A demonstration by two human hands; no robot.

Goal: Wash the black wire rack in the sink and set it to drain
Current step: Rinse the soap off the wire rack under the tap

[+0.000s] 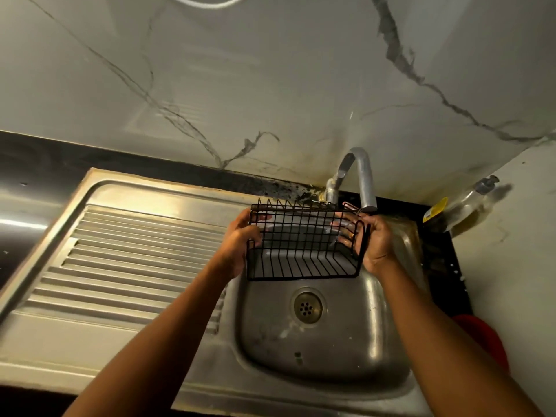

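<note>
Black wire rack (304,245) hangs over the steel sink (331,341) basin, just below the faucet (365,182) spout, clear of the drainboard (135,242) at your left. Your left hand (240,245) has its grip curled round the rack's left end. Your right hand (376,242) has its grip clamped on the right end, fingers (349,233) hooked through the wires.

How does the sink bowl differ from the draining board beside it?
The sink bowl is deep and smooth with a round drain; the draining board is shallow and ribbed. The black wire rack, gripped by the left hand and right hand, hangs over the bowl, not the board. Both are shiny metal.
</note>
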